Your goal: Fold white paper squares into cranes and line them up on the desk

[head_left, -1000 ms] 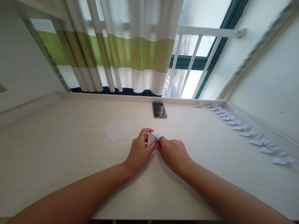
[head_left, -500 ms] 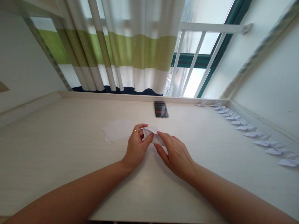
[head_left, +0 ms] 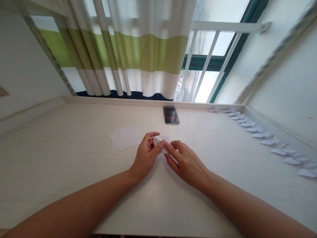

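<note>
Between my hands is a small folded piece of white paper, held just above the table. My left hand, with a ring on one finger, pinches its left side, the thumb lying across the front. From the right, my right hand presses thumb and fingers on the paper's right edge. The fingers hide part of the folds. Just left of my left hand lies a loose stack of white paper sheets.
A phone, blurred out, lies beyond my hands. Several folded paper cranes stand in a row along the right side of the white table. A raised rim runs along the back, below a curtain and white window bars.
My right fingers have moved left onto the paper and now meet my left thumb. The paper's upper flap is pressed flatter. The view has shifted slightly.
</note>
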